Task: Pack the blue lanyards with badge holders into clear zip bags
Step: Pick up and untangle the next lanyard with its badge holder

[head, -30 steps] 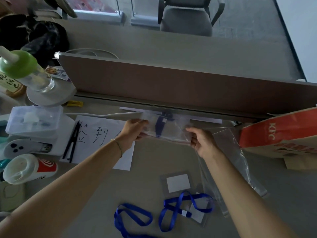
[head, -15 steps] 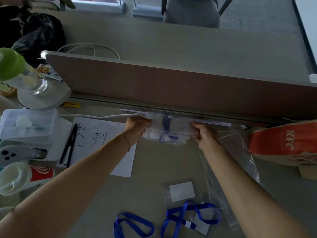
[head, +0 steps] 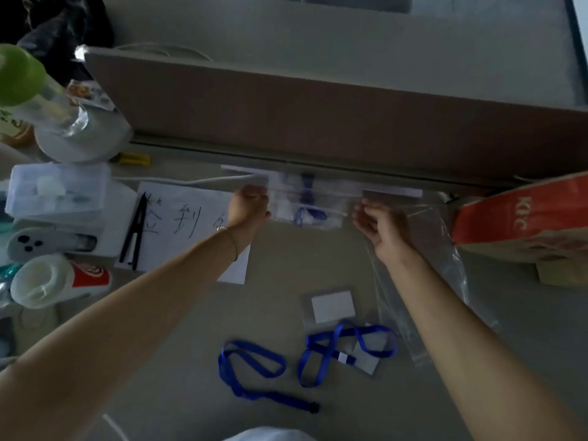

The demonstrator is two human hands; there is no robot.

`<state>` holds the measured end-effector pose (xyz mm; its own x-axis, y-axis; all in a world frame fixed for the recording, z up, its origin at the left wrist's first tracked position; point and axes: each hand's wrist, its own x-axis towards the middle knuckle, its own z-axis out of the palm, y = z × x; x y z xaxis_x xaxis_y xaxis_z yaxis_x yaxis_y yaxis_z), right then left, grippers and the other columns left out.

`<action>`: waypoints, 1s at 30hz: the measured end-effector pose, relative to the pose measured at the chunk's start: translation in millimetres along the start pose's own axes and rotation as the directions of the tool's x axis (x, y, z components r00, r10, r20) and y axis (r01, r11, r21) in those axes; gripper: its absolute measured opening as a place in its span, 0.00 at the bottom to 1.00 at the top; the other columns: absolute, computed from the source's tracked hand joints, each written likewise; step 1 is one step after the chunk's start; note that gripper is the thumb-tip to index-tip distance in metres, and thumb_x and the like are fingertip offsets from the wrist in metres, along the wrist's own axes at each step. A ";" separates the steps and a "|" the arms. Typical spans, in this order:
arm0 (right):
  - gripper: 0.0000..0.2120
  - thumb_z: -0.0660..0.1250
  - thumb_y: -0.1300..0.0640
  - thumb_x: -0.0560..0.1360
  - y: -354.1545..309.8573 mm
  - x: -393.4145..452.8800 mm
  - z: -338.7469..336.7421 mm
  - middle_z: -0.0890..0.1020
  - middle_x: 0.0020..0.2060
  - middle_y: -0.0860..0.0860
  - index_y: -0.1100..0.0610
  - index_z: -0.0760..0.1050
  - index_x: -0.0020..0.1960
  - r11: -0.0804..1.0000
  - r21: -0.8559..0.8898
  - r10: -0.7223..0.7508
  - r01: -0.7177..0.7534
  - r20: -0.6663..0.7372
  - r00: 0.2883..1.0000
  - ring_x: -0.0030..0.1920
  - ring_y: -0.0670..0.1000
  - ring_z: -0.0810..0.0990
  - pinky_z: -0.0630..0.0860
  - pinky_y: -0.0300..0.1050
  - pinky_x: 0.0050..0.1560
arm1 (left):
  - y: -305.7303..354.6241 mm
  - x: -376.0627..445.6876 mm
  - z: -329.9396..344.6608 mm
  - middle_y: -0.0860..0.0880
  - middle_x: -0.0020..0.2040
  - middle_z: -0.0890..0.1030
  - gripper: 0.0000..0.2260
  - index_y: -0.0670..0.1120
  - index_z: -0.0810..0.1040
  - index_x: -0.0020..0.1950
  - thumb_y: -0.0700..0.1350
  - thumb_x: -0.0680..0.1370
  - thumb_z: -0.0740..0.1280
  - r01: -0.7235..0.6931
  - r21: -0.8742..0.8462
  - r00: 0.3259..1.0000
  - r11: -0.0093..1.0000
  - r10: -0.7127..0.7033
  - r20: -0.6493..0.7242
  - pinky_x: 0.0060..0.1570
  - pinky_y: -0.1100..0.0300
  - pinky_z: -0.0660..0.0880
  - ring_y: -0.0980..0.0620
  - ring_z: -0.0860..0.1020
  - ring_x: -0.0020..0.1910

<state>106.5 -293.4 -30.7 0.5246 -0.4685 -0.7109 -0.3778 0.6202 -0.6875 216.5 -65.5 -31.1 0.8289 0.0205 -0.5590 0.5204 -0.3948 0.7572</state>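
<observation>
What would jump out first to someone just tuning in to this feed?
The filled zip bag with a blue lanyard inside, at the far desk edge by the divider: the left hand grips its end, the right hand is open beside it. Nearer, two loose lanyards and a badge holder lie unpacked. A red KFC bag sits far right.

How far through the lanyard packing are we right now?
Done: one filled zip bag lies by the divider, a blue lanyard inside. In hand: the left hand touches its left edge; the right hand is open, just off it. Left: two loose lanyards, badge holders, and empty bags.
</observation>
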 end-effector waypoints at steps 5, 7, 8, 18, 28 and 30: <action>0.11 0.64 0.69 0.77 29.8 -48.1 -35.5 0.84 0.44 0.52 0.60 0.81 0.54 0.959 -0.271 -0.061 0.081 0.081 0.995 0.40 0.50 0.82 0.80 0.39 0.40 | -36.7 -56.0 8.3 0.50 0.52 0.82 0.17 0.52 0.80 0.57 0.37 0.75 0.61 -0.077 0.318 0.994 0.945 0.049 0.094 0.49 0.58 0.80 0.51 0.81 0.47; 0.11 0.64 0.69 0.77 46.5 -65.4 -51.3 0.84 0.45 0.52 0.60 0.81 0.55 0.935 -0.344 -0.056 0.088 0.101 0.993 0.40 0.49 0.81 0.79 0.38 0.39 | -53.2 -79.2 16.0 0.51 0.51 0.81 0.18 0.49 0.81 0.60 0.35 0.73 0.64 -0.160 0.442 0.980 0.882 0.086 0.182 0.48 0.63 0.74 0.53 0.78 0.48; 0.10 0.64 0.68 0.77 55.6 -72.8 -60.3 0.84 0.45 0.52 0.60 0.81 0.54 0.922 -0.376 -0.052 0.088 0.103 0.993 0.40 0.50 0.81 0.79 0.39 0.40 | -61.7 -89.6 21.0 0.51 0.51 0.81 0.19 0.49 0.81 0.60 0.35 0.73 0.65 -0.192 0.479 0.970 0.857 0.090 0.228 0.48 0.63 0.74 0.52 0.78 0.49; 0.09 0.65 0.66 0.78 136.3 -133.2 -151.1 0.83 0.41 0.54 0.55 0.81 0.46 0.837 -0.542 -0.043 0.077 0.076 0.996 0.37 0.49 0.80 0.77 0.38 0.37 | -134.2 -143.8 81.3 0.42 0.76 0.58 0.35 0.51 0.66 0.73 0.59 0.70 0.74 -0.480 0.798 0.877 0.364 0.209 0.432 0.69 0.44 0.66 0.39 0.52 0.77; 0.11 0.68 0.65 0.75 186.6 -143.9 -173.1 0.85 0.41 0.48 0.50 0.81 0.43 0.643 -0.722 -0.149 0.254 0.207 0.967 0.41 0.45 0.83 0.79 0.42 0.44 | -128.1 -147.9 103.0 0.43 0.69 0.62 0.42 0.47 0.66 0.69 0.56 0.62 0.80 -0.390 0.861 0.918 0.326 0.206 0.338 0.64 0.48 0.69 0.42 0.63 0.68; 0.09 0.68 0.64 0.75 197.4 -141.1 -171.3 0.84 0.41 0.46 0.50 0.81 0.48 0.531 -0.793 -0.179 0.300 0.241 0.954 0.43 0.45 0.83 0.81 0.45 0.48 | -127.6 -146.9 97.1 0.45 0.63 0.70 0.33 0.47 0.68 0.65 0.46 0.65 0.79 -0.389 0.807 0.921 0.445 0.216 0.324 0.56 0.54 0.73 0.44 0.70 0.63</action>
<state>-172.8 -212.7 -91.5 0.7518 -0.4061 -0.5195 -0.6481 -0.3099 -0.6956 8.4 -107.3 -78.5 0.8094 -0.3645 -0.4604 -0.2563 -0.9247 0.2815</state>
